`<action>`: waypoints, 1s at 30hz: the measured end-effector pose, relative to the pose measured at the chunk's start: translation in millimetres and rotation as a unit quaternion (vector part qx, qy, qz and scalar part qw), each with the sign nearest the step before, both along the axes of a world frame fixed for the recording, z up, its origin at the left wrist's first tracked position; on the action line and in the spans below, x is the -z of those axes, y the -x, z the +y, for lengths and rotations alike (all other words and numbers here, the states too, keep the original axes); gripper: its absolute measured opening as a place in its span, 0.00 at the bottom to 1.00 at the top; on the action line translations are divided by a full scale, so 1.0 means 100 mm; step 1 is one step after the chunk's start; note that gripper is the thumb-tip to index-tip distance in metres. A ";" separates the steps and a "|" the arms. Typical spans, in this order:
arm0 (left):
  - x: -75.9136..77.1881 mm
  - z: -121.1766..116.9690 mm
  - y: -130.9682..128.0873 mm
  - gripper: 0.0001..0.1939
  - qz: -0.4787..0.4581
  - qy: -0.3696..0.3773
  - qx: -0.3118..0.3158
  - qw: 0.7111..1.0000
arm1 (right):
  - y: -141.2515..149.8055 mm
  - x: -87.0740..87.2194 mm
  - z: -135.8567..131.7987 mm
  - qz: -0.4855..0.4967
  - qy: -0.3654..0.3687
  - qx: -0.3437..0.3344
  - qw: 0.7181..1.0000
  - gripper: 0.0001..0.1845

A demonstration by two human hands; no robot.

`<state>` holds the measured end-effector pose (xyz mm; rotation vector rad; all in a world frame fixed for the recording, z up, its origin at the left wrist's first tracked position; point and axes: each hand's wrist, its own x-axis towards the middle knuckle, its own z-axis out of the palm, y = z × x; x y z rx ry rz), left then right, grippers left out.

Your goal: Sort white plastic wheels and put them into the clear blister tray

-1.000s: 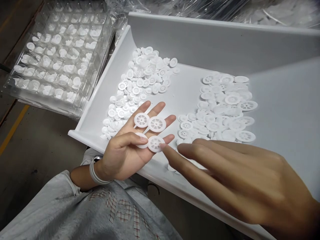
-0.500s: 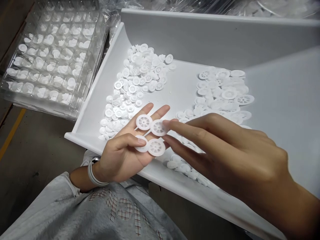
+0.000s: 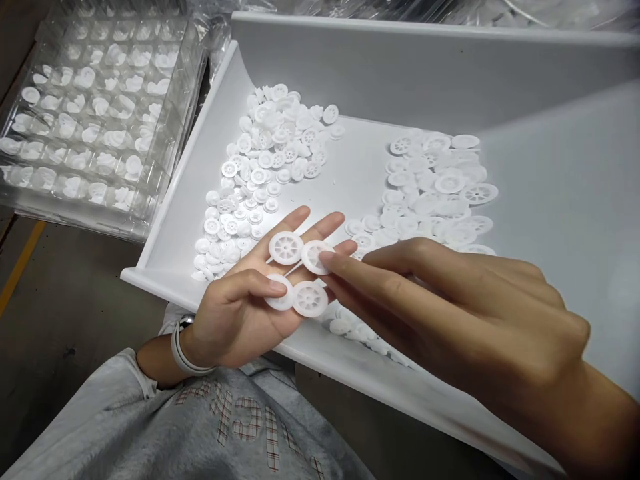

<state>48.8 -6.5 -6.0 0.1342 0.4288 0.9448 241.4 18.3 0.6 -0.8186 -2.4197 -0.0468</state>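
Note:
My left hand (image 3: 240, 303) is palm up, its thumb pressing the lower-left of several white plastic spoked wheels (image 3: 310, 299) that lie across its fingers. Thin white strips run between the wheels, like a moulding runner. My right hand (image 3: 450, 320) comes from the right and has its fingertips on the upper-right wheel (image 3: 315, 257) of this set, closed on its edge; the thumb is mostly hidden. Beneath both hands is a white tray (image 3: 350, 30) holding a left pile of smaller wheels (image 3: 265, 159) and a right pile of larger wheels (image 3: 450, 180).
At the upper left, a clear plastic compartment tray (image 3: 100, 107) has white parts in its pockets. Clear plastic film (image 3: 425, 10) lies behind the white tray. The tray's front rim (image 3: 380, 393) runs close to my body. A yellow line (image 3: 23, 267) marks the floor.
The view has shifted slightly, so the trays and piles appear a little further left. Both hands keep their hold on the wheels, with the right fingertips slightly lower on the upper-right one.

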 end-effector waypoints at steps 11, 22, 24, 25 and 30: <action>0.00 0.00 -0.01 0.39 -0.010 0.012 -0.007 1.000 | 0.11 -0.11 0.03 0.148 0.268 0.086 0.948 0.04; -0.02 0.00 0.00 0.40 0.002 0.020 0.006 1.000 | 0.13 -0.10 0.04 0.190 0.340 0.149 0.909 0.03; -0.03 0.00 -0.01 0.40 0.001 0.021 0.011 1.000 | 0.16 -0.11 -0.01 0.171 0.282 0.150 0.932 0.04; -0.03 0.00 -0.02 0.40 0.001 0.022 0.013 1.000 | 0.17 -0.12 -0.04 0.152 0.249 0.150 0.945 0.04; -0.01 -0.01 -0.04 0.38 -0.002 0.037 0.047 0.998 | 0.19 -0.10 -0.11 0.050 0.113 0.101 0.987 0.07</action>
